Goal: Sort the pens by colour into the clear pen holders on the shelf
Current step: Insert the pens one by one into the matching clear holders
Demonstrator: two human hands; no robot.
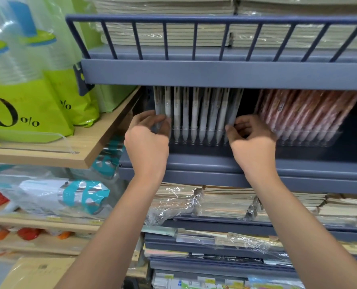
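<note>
"As far as the colours go, how much of the sorting looks done?"

"Most of it, I'd judge. The white pens (194, 113) stand in a row, tips down, in the left clear holder (202, 141) on the blue shelf (215, 163). The pink pens (298, 113) lean packed together in the right clear holder (327, 140). I see no pink among the white, nor white among the pink, though the tops of both rows are hidden behind the upper shelf (215, 71)."

"And the hands?"

"Both are at the white row, one at each end. The left hand (147, 140) has fingers and thumb curled round the leftmost pens, gripping them just above the holder's front wall. The right hand (253, 142) is curled at the rightmost pen, thumb against its barrel. It reads as a pinch, but the blur there leaves me less sure."

"So what is left?"

"Little that shows. I see no loose pens on the shelf in front, and neither hand carries a pen of another colour. My guess is that this is tidying — squaring the white row, or seating its end pens. The white pens stand with gaps between them, so there is room for more — whether any wait out of view, I cannot tell."
</note>
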